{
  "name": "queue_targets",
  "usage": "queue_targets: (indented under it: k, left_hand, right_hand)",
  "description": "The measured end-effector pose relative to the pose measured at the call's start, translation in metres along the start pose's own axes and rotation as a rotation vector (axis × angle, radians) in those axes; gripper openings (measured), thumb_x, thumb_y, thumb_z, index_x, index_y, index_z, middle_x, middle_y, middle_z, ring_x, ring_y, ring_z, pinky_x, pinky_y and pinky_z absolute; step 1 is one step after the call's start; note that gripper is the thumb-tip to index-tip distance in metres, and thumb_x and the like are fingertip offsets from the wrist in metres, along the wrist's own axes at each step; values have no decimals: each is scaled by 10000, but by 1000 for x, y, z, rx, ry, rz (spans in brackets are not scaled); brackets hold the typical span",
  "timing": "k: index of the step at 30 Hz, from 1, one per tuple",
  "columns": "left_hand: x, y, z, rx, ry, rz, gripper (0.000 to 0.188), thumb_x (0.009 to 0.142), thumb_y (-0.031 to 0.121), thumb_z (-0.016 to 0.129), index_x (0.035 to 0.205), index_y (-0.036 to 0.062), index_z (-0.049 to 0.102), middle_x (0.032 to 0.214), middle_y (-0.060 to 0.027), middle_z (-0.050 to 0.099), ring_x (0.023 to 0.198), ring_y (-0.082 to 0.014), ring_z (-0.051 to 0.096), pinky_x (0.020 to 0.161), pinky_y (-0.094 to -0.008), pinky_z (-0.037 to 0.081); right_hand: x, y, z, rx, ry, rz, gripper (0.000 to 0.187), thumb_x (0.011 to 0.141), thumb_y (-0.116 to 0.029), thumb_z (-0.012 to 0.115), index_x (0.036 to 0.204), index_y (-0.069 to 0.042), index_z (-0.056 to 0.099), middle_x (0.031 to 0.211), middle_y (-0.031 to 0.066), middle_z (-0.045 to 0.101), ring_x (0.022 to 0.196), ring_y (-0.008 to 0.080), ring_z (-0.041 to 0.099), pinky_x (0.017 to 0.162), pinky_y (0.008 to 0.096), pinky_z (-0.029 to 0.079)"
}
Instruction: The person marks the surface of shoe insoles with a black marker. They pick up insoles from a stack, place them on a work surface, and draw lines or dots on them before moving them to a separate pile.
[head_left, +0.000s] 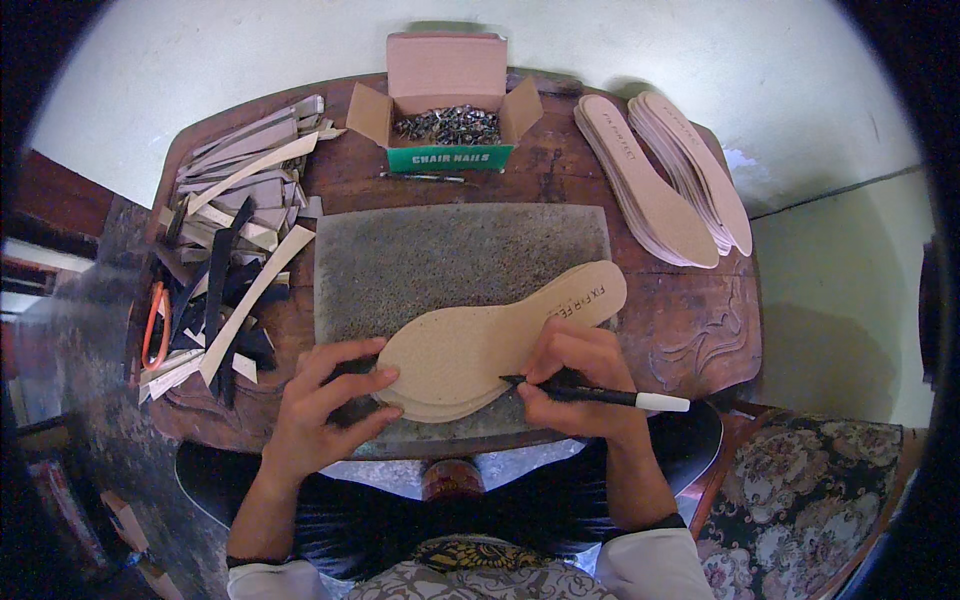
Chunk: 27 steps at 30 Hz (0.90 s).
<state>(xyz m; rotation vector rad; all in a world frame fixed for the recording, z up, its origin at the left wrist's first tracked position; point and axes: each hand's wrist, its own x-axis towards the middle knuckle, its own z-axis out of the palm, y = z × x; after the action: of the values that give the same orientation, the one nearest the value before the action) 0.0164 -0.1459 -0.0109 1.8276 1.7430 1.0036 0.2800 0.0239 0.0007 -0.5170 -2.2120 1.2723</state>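
Two or more tan shoe insoles [455,350] lie stacked and slightly offset on a grey stone-like slab [400,245], heel end to the upper right. My left hand [325,400] grips the rounded toe end, thumb and fingertips pressed on its left edge. In my right hand [575,380] is a black marker [585,394] with a white end, held like a pen. Its tip touches or nearly touches the near edge of the insoles, around their middle. The right hand's knuckles lie over part of the heel half.
An open cardboard box [450,130] of metal nails stands at the back, with a thin pen-like stick [425,178] before it. Stacked insoles [650,180] lie back right. Cut strips [250,190] and orange-handled scissors [156,325] crowd the wooden table's [690,310] left side. A floral chair [800,490] stands right.
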Motion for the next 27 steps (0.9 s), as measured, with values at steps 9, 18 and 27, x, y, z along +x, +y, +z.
queue_targets:
  k: [9,18,27]
  left_hand:
    - [2,1,0,6,4,15,476,650,187,902,1092,102,746,1270,-143,654,1158,-310,625,974,-423,463]
    - [1,0,0,2,11,11,477,645,186,903,1089,112,749,1270,-134,658,1162,-310,623,976,-424,463]
    - [0,-2,1,-7,13,16,476,652,185,900,1097,118,746,1274,-133,658,1159,-310,627,971,-440,463]
  right_hand:
    - [-1,1,1,-2,10,-3,203,627,1,763,708,-24,578,729,102,630,657,223,646,585,319,484]
    - [0,-1,0,-36,7,5,207,618,4,758,699,-24,570,735,102,629,648,222,644,578,318,481]
    - [1,-1,0,-14,2,7,206,632,0,762,715,-26,576,744,102,631,656,223,647,589,318,488]
